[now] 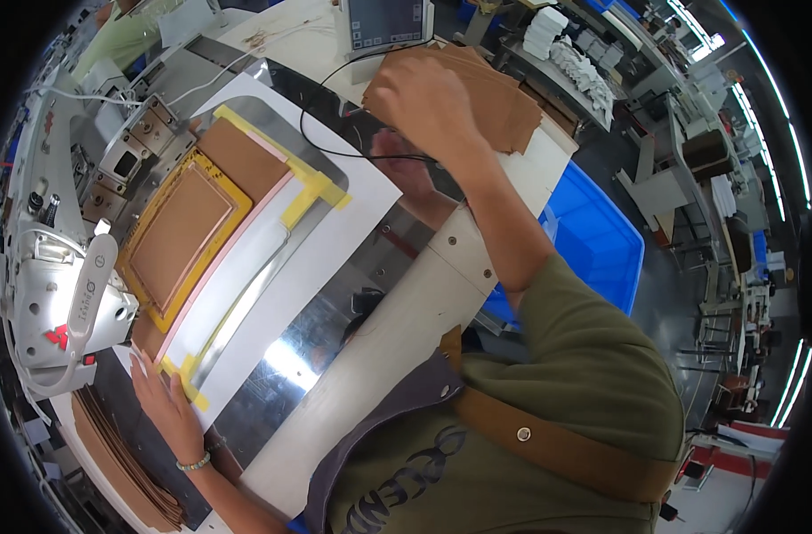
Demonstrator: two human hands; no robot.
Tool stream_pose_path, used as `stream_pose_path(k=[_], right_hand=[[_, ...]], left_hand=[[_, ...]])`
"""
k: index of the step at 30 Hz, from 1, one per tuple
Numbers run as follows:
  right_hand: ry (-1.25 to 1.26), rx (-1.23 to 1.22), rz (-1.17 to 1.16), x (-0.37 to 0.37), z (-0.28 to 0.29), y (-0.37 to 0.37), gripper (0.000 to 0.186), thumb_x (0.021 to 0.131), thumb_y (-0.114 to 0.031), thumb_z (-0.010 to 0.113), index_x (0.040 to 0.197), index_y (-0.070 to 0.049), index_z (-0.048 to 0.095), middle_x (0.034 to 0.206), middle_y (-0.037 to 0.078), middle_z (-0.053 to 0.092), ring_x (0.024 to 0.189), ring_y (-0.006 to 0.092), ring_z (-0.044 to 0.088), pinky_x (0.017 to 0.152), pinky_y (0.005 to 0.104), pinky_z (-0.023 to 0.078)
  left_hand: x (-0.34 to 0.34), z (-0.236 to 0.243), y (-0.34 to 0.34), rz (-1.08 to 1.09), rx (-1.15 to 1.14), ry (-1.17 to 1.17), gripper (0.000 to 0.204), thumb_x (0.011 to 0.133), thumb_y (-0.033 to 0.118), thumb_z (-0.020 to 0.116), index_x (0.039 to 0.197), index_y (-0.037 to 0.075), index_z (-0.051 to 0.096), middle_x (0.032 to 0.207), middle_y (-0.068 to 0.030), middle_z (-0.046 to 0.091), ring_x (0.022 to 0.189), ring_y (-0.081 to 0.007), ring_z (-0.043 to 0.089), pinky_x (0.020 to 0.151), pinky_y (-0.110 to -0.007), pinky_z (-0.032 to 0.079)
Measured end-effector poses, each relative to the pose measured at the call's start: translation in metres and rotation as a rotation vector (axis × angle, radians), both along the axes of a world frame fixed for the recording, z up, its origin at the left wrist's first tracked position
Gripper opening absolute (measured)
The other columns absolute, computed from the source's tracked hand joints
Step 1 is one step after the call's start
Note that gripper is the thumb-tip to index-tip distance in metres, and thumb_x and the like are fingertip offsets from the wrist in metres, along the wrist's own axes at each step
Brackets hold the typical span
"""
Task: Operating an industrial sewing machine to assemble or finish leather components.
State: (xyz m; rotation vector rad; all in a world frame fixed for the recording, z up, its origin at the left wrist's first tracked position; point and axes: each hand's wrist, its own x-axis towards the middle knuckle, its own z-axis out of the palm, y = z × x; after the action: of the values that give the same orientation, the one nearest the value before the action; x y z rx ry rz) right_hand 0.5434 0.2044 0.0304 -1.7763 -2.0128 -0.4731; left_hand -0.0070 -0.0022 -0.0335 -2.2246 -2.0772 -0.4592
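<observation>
My left hand (167,411) lies flat with its fingers stretched out at the near left corner of a work template on the sewing machine bed. Yellow tape (315,194) marks the template's corners. A brown panel (244,160) rests on it, under a yellow-edged frame (238,206) with a rectangular opening. A pink strip (272,182) runs along the panel's near edge. My right hand (424,100) reaches far right over a fanned pile of brown sheets (504,107). Its fingers bend down at the pile's left corner, and whether they grip a sheet is hidden.
The white sewing machine head (54,307) stands at the left, with a lamp (92,285) beside it. More brown sheets (125,463) are stacked at the lower left. A black cable (312,133) loops from the screen (383,25). A blue bin (593,245) stands right of the table.
</observation>
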Motion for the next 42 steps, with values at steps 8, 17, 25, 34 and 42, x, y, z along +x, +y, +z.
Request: stream_pose_path(k=[8,17,25,34,42], right_hand=[[0.041,-0.125,-0.163,0.066,-0.029,-0.016,0.015,0.098,-0.023,0.073,0.103,-0.010,0.073,0.109,0.013,0.073,0.111,0.0338,0.069,0.089,0.0486,0.057],[0.383,-0.141,0.585,-0.086,0.062,0.014,0.021,0.097,-0.007,0.070,0.117,-0.003,0.076,0.110,0.015,0.074,0.099,0.0250,0.071,0.086,0.0364,0.055],[0.103,-0.212,0.996,-0.266,-0.024,0.069,0.021,0.093,-0.006,0.070,0.109,-0.009,0.083,0.106,0.007,0.074,0.113,0.0288,0.066,0.095,0.0399,0.057],[-0.159,-0.198,0.979,-0.309,-0.035,0.064,0.019,0.079,-0.001,0.073,0.094,-0.007,0.083,0.106,0.011,0.078,0.112,0.0311,0.068,0.089,0.0435,0.062],[0.258,-0.348,1.286,-0.300,-0.058,0.038,0.032,0.095,-0.014,0.070,0.126,-0.014,0.080,0.134,0.007,0.070,0.131,0.0300,0.060,0.113,0.0463,0.045]], left_hand=[[-0.011,0.030,-0.018,0.002,0.037,-0.092,0.056,0.108,0.016,0.060,0.162,0.004,0.050,0.174,-0.0232,0.035,0.158,-0.0423,0.036,0.128,-0.051,0.029],[-0.021,0.037,0.023,-0.168,0.022,-0.094,0.045,0.109,0.010,0.054,0.153,0.004,0.057,0.165,-0.0216,0.048,0.152,-0.0453,0.042,0.126,-0.051,0.034],[-0.036,0.007,0.092,-0.173,-0.043,-0.265,0.035,0.110,0.017,0.055,0.133,-0.007,0.066,0.141,-0.0281,0.062,0.137,-0.0459,0.052,0.119,-0.051,0.038],[-0.009,0.012,0.125,-0.340,-0.108,-0.380,0.042,0.114,0.019,0.052,0.153,0.009,0.061,0.165,-0.0117,0.053,0.150,-0.0326,0.049,0.127,-0.042,0.034],[-0.020,0.008,0.133,-0.363,-0.179,-0.386,0.043,0.114,0.018,0.052,0.156,0.011,0.058,0.167,-0.0027,0.053,0.152,-0.0260,0.049,0.130,-0.041,0.030]])
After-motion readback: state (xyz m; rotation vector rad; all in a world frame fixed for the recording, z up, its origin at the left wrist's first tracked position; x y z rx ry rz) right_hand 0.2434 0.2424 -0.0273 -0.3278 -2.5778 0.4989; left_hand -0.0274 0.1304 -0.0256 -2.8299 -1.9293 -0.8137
